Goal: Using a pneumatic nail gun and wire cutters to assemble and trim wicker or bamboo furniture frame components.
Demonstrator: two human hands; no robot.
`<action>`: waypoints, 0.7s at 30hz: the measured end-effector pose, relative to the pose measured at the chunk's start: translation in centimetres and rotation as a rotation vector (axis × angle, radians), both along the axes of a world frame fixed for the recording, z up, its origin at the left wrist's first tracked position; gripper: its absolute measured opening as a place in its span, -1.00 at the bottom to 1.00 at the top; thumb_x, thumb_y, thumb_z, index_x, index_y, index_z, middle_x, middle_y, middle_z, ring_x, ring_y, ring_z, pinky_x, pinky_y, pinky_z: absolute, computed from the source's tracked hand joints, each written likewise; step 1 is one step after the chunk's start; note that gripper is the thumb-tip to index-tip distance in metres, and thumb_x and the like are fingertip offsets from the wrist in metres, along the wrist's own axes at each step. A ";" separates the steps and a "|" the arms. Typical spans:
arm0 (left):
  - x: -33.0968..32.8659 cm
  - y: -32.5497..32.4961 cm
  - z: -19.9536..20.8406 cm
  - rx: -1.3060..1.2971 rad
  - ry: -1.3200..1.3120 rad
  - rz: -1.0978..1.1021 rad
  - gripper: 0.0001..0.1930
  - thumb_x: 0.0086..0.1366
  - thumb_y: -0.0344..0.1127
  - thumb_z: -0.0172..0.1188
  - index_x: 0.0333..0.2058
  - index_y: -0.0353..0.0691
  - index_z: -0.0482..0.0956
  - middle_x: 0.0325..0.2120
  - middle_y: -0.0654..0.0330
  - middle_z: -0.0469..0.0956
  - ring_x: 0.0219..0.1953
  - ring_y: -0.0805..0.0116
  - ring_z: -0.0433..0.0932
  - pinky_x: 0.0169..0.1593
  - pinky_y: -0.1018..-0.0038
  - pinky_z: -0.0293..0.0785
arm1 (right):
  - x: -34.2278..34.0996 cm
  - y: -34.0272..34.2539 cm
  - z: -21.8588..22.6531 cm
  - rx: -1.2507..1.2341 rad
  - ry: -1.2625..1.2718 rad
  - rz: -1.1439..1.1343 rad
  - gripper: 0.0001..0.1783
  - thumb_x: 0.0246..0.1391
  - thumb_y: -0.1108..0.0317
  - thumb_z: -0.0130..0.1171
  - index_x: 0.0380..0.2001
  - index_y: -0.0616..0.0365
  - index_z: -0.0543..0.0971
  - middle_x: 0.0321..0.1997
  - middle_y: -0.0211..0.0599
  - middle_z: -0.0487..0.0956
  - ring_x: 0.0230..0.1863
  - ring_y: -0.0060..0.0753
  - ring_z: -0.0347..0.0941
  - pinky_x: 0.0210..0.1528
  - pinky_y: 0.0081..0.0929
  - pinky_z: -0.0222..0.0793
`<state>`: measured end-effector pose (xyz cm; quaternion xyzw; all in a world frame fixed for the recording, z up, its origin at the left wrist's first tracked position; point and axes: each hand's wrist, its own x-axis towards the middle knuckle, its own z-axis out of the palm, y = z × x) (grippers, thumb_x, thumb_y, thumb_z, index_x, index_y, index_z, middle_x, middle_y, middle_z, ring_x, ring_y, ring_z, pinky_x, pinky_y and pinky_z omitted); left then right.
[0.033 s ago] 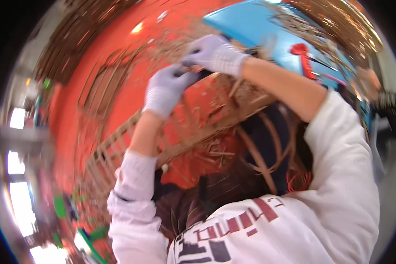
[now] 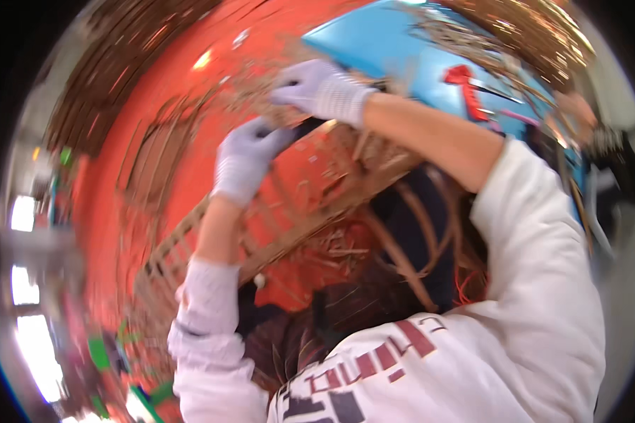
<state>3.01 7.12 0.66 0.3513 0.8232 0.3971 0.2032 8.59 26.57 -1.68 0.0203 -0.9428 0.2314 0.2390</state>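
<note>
Left hand [image 2: 243,161], gloved, is held with fingers partly bent beside a dark piece [image 2: 307,128]; firm grip cannot be told, blurred. Right hand [image 2: 321,92], gloved too, is held just above it, fingers half curled; anything gripped cannot be told. The dark piece is seen between the hands, over a slatted wooden frame [image 2: 331,213] slanting across the red floor [image 2: 106,190]. Wood scraps [image 2: 342,250] are scattered below the frame. Wood strips [image 2: 466,35] and a red tool [image 2: 467,92] are laid on the blue table [image 2: 353,35], upper right.
</note>
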 end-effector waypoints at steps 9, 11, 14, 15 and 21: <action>-3.5 -0.4 -1.6 0.044 -0.259 -0.055 -0.74 0.20 -0.20 0.34 -0.55 -0.19 0.52 -0.68 0.35 0.42 -0.70 0.58 0.32 -0.62 0.57 0.19 | 25.5 4.2 3.2 0.042 0.451 -0.767 -0.84 0.05 0.23 0.22 -0.32 0.02 0.62 -0.32 -0.32 0.62 -0.21 -0.31 0.55 -0.20 -0.33 0.52; -3.8 -0.1 -2.0 0.146 -0.416 -0.065 -0.75 0.22 -0.24 0.32 -0.55 -0.21 0.52 -0.66 0.31 0.45 -0.67 0.54 0.36 -0.57 0.57 0.25 | 32.9 7.3 0.6 0.397 -0.033 -1.200 -0.65 0.06 0.05 0.23 -0.20 0.05 0.59 -0.13 -0.24 0.59 -0.09 -0.22 0.52 -0.12 -0.28 0.51; -1.8 0.2 0.4 0.084 -0.456 -0.052 -0.78 0.23 -0.29 0.30 -0.53 -0.23 0.53 -0.64 0.28 0.48 -0.63 0.50 0.40 -0.53 0.56 0.30 | 39.1 10.2 -2.4 0.285 -0.350 -1.518 -0.44 0.05 -0.10 0.21 -0.02 0.07 0.51 0.00 -0.13 0.53 0.03 -0.10 0.48 0.02 -0.20 0.45; -1.5 0.4 0.6 0.067 -0.460 -0.041 -0.79 0.23 -0.30 0.29 -0.53 -0.23 0.53 -0.63 0.27 0.49 -0.64 0.49 0.40 -0.52 0.55 0.31 | 39.9 10.7 -3.2 0.220 -0.510 -1.616 -0.39 0.06 -0.10 0.21 0.06 0.06 0.45 0.05 -0.07 0.51 0.08 -0.07 0.46 0.07 -0.17 0.42; -1.2 -1.8 1.3 0.060 -0.377 -0.127 -0.78 0.26 -0.19 0.21 -0.48 -0.20 0.56 -0.60 0.31 0.48 -0.59 0.52 0.42 -0.47 0.57 0.33 | 39.1 14.3 -5.7 -0.058 -0.639 -1.544 -0.34 0.05 0.00 0.23 0.10 0.16 0.31 0.07 0.19 0.51 0.08 0.17 0.48 0.12 -0.03 0.38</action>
